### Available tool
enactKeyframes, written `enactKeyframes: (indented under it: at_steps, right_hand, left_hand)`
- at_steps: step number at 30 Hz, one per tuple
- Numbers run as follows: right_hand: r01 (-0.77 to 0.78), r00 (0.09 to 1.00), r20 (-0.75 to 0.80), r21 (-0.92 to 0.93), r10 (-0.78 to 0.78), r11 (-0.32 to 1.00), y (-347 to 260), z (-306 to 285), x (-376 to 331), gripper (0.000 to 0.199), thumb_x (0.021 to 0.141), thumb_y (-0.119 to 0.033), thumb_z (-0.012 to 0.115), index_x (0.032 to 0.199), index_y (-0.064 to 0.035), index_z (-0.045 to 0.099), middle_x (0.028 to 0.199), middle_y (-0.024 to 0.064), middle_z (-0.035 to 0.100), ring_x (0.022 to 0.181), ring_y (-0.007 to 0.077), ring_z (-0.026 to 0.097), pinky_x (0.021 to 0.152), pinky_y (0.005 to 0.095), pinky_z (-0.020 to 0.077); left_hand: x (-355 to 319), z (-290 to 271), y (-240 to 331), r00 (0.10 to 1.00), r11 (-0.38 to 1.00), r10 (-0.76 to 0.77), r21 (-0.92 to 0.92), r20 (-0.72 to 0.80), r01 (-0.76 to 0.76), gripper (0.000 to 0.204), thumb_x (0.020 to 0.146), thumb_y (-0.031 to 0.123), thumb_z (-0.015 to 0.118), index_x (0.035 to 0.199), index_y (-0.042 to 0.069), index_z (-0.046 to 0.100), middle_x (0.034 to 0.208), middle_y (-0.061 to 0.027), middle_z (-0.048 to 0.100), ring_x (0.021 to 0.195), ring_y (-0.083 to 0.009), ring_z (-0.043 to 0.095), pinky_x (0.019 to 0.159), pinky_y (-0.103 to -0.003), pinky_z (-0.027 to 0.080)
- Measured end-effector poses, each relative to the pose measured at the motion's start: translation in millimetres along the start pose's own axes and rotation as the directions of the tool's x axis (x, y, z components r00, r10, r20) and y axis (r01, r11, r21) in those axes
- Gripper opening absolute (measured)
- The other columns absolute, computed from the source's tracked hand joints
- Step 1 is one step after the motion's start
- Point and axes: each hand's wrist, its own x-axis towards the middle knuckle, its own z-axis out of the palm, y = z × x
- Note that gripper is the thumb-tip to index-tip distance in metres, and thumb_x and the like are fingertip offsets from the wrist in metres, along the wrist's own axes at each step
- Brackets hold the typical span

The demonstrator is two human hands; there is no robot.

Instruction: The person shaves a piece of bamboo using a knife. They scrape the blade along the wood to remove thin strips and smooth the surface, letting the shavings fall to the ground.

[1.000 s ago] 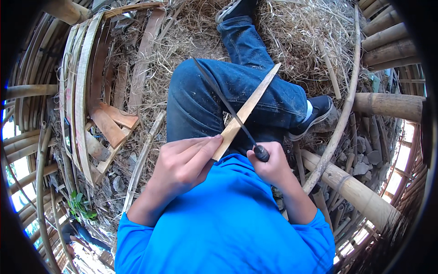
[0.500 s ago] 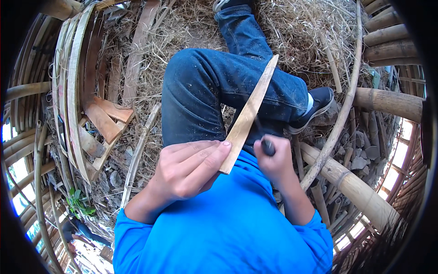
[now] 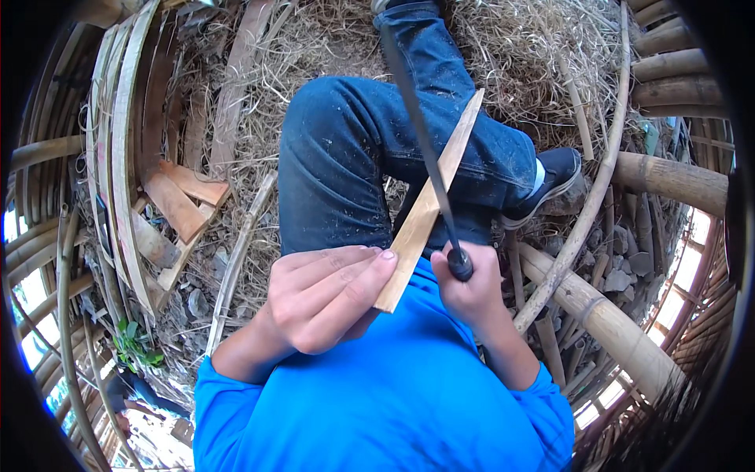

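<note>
My left hand is closed on a flat, pale wooden strip near its wide lower end, thumb on top. The strip slants up and right to a point over my crossed jeans-clad leg. In my right hand, a long-bladed knife is gripped by its black handle. Its dark, narrow blade points away from me and up-left, crossing the strip around the middle. A bright, pale patch shows on the strip beside the blade. Whether the edge bites into the wood cannot be made out.
Several long wooden slats lean at the left, beside short brown wood pieces. Dry shavings cover the ground ahead. Thick bamboo poles and a thin curved pole lie at my right. Part of another person shows at lower left.
The knife blade, blurred before, now shows clearly and lies across the strip, pointing away from me. The strip's lower end has shifted slightly toward me. My left hand keeps its grip.
</note>
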Motion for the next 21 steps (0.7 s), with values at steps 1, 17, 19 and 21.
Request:
enactKeyframes:
  at_steps: [1,17,19,21]
  right_hand:
    - [0.01,1.0,-0.025,-0.047,-0.012,0.999,9.8,1.3,6.0,0.026,0.079,-0.007,0.06,0.058,0.0013,0.047,0.047,0.013,0.039,0.042,0.015,0.038,0.042,0.0335,0.0302]
    - [0.015,1.0,-0.015,-0.108,-0.017,0.994,13.7,-6.1,16.8,0.021,0.076,-0.005,0.058,0.058,0.0026,0.048,0.048,0.0156,0.043,0.041,0.0186,0.042,0.044,0.0344,0.0347]
    - [-0.126,0.991,-0.062,-0.068,0.122,0.99,35.9,-12.7,30.5,0.021,0.076,-0.005,0.056,0.059,0.0033,0.049,0.047,0.0122,0.045,0.046,0.0093,0.044,0.043,0.0328,0.0344]
    - [-0.199,0.977,-0.098,-0.102,0.189,0.975,46.0,-20.5,38.1,0.02,0.076,-0.005,0.055,0.059,0.0035,0.05,0.047,0.0113,0.046,0.048,0.0076,0.046,0.042,0.0325,0.0346]
  left_hand:
    - [0.0,2.5,-0.3,1.0,0.999,-0.026,0.022,0.005,0.026,0.029,0.067,0.002,0.068,0.093,-0.01,0.063,0.079,-0.0149,0.067,0.072,-0.0252,0.069,0.065,-0.033,0.059]
    - [-12.0,-3.1,-1.5,0.999,0.997,-0.008,-0.076,-0.035,0.006,0.023,0.079,0.009,0.062,0.089,-0.012,0.062,0.082,-0.0195,0.067,0.075,-0.0289,0.07,0.068,-0.036,0.059]
    - [-12.9,-5.3,0.4,1.0,0.997,0.001,-0.076,-0.016,-0.002,0.024,0.08,0.01,0.062,0.087,-0.013,0.061,0.08,-0.0201,0.067,0.075,-0.0291,0.07,0.067,-0.036,0.059]
    - [-9.5,-9.1,3.8,1.0,0.997,-0.004,-0.076,0.022,0.005,0.025,0.081,0.011,0.062,0.087,-0.013,0.062,0.08,-0.0197,0.067,0.075,-0.0289,0.07,0.067,-0.037,0.059]
